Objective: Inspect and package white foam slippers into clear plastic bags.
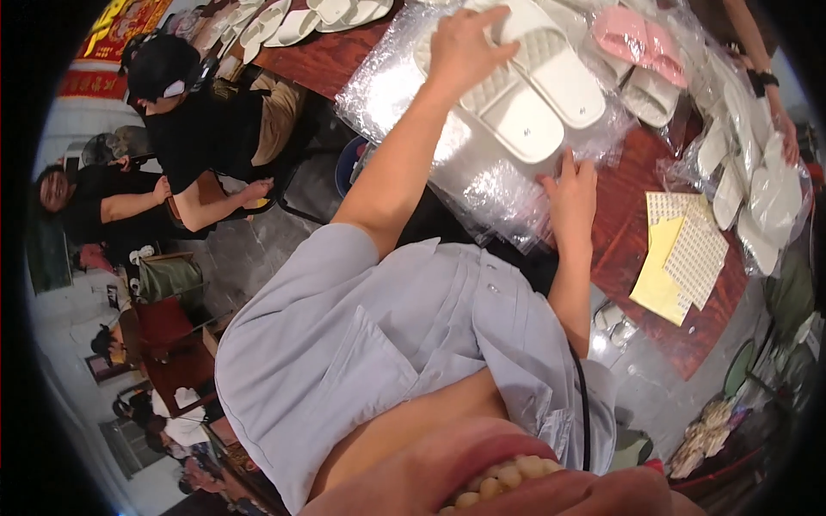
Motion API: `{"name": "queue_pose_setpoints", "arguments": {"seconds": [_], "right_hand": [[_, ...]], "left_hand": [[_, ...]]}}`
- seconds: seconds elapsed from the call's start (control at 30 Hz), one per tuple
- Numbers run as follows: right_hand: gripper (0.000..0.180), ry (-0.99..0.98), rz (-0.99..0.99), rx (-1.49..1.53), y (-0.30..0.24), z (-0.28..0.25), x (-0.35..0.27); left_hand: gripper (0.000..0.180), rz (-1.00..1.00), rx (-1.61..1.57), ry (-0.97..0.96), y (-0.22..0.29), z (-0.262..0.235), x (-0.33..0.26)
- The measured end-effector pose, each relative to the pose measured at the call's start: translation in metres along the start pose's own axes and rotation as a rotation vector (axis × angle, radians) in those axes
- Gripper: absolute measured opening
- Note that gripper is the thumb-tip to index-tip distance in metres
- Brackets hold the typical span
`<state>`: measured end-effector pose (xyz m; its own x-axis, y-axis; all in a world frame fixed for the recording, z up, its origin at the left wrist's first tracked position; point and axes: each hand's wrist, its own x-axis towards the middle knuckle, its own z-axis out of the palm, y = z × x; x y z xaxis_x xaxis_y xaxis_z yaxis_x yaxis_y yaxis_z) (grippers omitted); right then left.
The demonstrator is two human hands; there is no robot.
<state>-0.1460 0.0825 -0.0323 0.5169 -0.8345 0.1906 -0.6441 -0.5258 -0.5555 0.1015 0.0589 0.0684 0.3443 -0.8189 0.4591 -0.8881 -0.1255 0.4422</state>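
the dark red table [613, 245] runs under your work, slanting away to the lower right. on it, in front of you, lie clear plastic bags [387, 95], spread flat and overlapping, their near edge by your body. off to your left, away from the table's near edge, a person in a black cap and top [194, 129] sits bent forward. to your right, a heap of bagged white slippers [768, 206] lies along the table, and a co-worker's hand [786, 142] is at it. the pair of white slippers [561, 82] rests on the plastic between your hands, side by side, heels toward you. just beyond them to the right is a pair of pink slippers [638, 39] in clear wrap. nearer you on the right, two label sheets [695, 258] overlap on bare wood. your left hand [471, 47] is spread wide over the left slipper's strap; i cannot tell if it grips. your right hand [570, 182], half open with fingers parted, is at the plastic's right edge, near the heels; whether it pinches anything, i cannot tell.
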Motion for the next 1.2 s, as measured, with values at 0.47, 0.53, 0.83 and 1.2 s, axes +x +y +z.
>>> {"name": "queue_pose_setpoints", "arguments": {"seconds": [0.47,0.53,0.83,1.2], "right_hand": [[0.064,-0.123,-0.137,-0.172,0.004,-0.012,0.034],[0.059,-0.133,-0.106,-0.162,0.003,-0.011,0.031],[0.058,-0.122,-0.12,-0.073,0.007,-0.012,0.029],[0.056,-0.095,-0.049,-0.089,0.01,-0.012,0.027]], "left_hand": [[0.055,-0.091,-0.209,0.295,-0.088,-0.108,-0.022],[0.053,-0.166,-0.074,0.203,-0.1,-0.129,-0.036],[0.054,-0.246,-0.134,0.018,-0.196,-0.179,0.047],[0.07,-0.022,0.674,-0.16,-0.091,-0.113,0.184]]}}
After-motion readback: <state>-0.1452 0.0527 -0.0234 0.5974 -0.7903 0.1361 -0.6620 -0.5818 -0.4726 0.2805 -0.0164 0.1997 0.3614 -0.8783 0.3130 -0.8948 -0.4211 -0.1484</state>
